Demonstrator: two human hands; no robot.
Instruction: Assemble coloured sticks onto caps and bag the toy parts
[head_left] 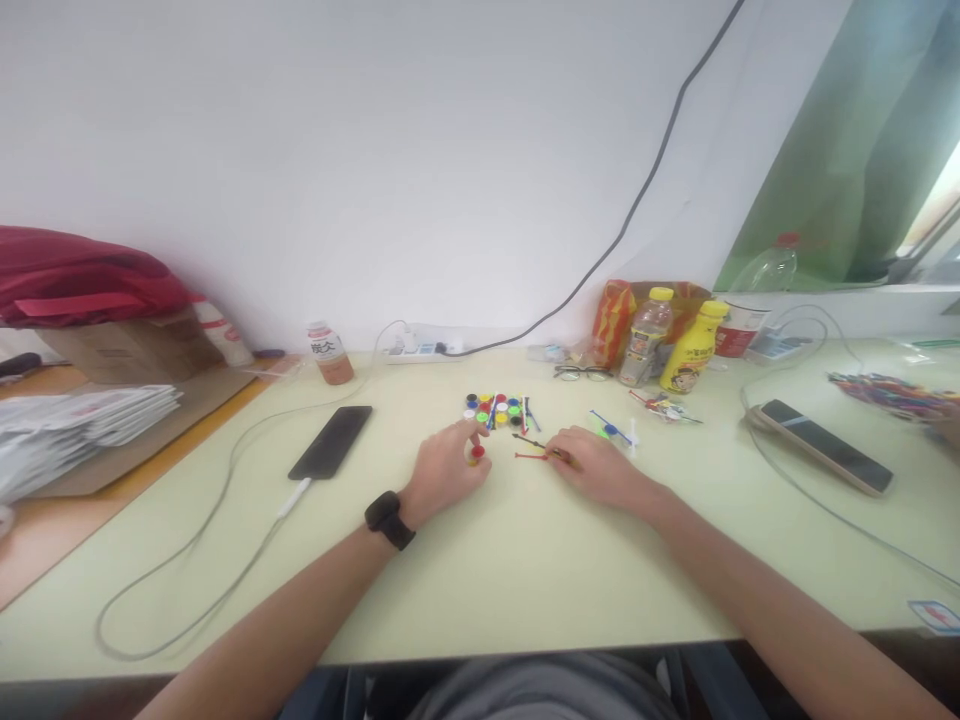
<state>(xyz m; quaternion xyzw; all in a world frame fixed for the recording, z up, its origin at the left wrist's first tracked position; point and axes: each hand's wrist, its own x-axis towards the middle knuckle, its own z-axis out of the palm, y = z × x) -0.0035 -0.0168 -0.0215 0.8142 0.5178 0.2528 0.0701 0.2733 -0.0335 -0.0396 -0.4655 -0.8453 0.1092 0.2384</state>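
My left hand, with a black watch on its wrist, has thumb and fingers curled around a small red round disc. A bit of yellow shows just under that disc. My right hand is closed on a thin black arrow-tipped stick that points left. Yellow shows at its fingertips, and a thin red stick lies beside them. Beyond both hands sits a cluster of coloured round discs with several thin sticks among them. A blue stick with a green piece lies behind my right hand.
Loose coloured sticks lie farther right, near glasses, a yellow bottle and a clear bottle. A charging phone is at left, another phone at right. Cables cross the table.
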